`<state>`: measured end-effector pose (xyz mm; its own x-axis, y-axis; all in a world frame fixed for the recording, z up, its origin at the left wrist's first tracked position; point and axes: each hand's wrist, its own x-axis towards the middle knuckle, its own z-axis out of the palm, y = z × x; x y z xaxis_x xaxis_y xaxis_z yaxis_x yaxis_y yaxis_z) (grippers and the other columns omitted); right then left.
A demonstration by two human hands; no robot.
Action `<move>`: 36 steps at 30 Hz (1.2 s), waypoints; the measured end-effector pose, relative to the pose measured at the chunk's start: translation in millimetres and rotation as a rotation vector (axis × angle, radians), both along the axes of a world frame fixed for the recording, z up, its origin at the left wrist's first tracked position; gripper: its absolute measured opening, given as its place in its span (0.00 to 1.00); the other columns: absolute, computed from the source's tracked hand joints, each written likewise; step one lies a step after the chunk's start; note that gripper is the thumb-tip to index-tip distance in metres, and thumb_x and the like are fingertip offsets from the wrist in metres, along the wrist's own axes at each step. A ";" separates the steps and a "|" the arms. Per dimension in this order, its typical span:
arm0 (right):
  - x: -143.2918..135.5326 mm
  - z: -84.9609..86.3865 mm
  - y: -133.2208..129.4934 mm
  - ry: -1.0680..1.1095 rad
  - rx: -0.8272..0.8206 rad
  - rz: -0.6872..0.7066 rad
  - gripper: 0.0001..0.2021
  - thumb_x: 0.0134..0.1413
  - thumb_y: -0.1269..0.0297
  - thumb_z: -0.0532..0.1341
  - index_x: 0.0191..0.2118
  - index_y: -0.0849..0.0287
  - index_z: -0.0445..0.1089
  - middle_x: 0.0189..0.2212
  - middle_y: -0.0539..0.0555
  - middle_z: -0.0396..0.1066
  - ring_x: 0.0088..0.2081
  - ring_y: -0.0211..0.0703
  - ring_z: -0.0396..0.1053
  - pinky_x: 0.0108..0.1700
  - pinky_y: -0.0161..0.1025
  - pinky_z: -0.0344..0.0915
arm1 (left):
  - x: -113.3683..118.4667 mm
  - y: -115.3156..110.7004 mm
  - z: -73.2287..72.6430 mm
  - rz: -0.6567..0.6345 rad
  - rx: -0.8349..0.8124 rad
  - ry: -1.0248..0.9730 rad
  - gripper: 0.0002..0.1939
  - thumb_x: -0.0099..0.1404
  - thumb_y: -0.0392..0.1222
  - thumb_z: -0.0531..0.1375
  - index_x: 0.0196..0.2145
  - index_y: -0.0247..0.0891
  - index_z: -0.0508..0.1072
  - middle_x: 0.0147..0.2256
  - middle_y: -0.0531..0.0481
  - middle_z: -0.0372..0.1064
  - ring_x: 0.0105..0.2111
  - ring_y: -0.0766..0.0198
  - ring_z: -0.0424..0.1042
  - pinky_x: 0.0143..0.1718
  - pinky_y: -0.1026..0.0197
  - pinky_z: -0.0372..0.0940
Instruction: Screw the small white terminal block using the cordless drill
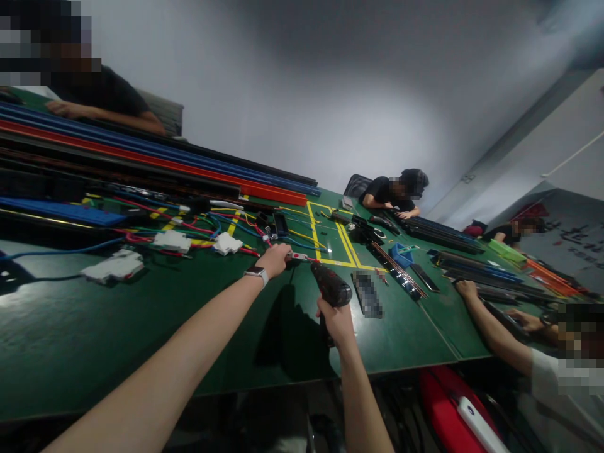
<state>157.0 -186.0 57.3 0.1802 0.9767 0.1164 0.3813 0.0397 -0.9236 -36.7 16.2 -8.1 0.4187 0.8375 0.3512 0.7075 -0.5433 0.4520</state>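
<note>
My right hand (338, 322) is wrapped around the grip of a black cordless drill (333, 286), which points away and to the left. My left hand (275, 260), wearing a watch, is closed on a small white-and-red electrical part (299, 257). The drill's bit reaches toward that part; whether it touches is too small to tell. Coloured wires (214, 225) lie just beyond and left of my left hand. White breaker-like modules (113, 267) with wires attached rest on the green table (212, 352) to the left.
Long blue, red and black rails (189, 165) lie along the far left. A blurred phone-like slab (368, 294), a blue bin (402, 254) and a dark rail with copper strips (395, 270) lie right of the drill. Co-workers sit around; one's arm (495, 327) rests at right.
</note>
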 end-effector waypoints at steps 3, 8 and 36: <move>-1.4 3.5 -0.6 -0.012 -0.002 0.004 0.05 0.47 0.64 0.60 0.28 0.58 0.71 0.20 0.49 0.70 0.26 0.43 0.69 0.34 0.38 0.63 | -0.3 -1.6 2.0 0.004 0.008 -0.001 0.11 0.66 0.32 0.54 0.43 0.39 0.74 0.43 0.43 0.71 0.44 0.54 0.68 0.48 0.54 0.61; -4.7 9.5 -1.9 -0.023 -0.035 -0.019 0.06 0.47 0.62 0.60 0.28 0.58 0.70 0.19 0.50 0.69 0.26 0.45 0.69 0.33 0.39 0.64 | -0.8 -4.6 5.4 0.019 -0.020 -0.011 0.11 0.66 0.31 0.55 0.42 0.39 0.74 0.43 0.42 0.71 0.44 0.54 0.68 0.47 0.54 0.61; -4.5 8.3 -2.7 -0.020 -0.043 -0.024 0.07 0.48 0.61 0.61 0.30 0.58 0.71 0.20 0.50 0.70 0.26 0.45 0.69 0.32 0.39 0.63 | -0.6 -5.4 6.2 0.029 -0.021 -0.007 0.10 0.65 0.30 0.55 0.41 0.39 0.73 0.42 0.42 0.71 0.44 0.54 0.68 0.48 0.54 0.61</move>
<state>152.5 -188.6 65.6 0.2021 0.9762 0.0783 0.3997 -0.0092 -0.9166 -37.2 10.8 -1.9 0.3920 0.8563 0.3363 0.7191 -0.5132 0.4685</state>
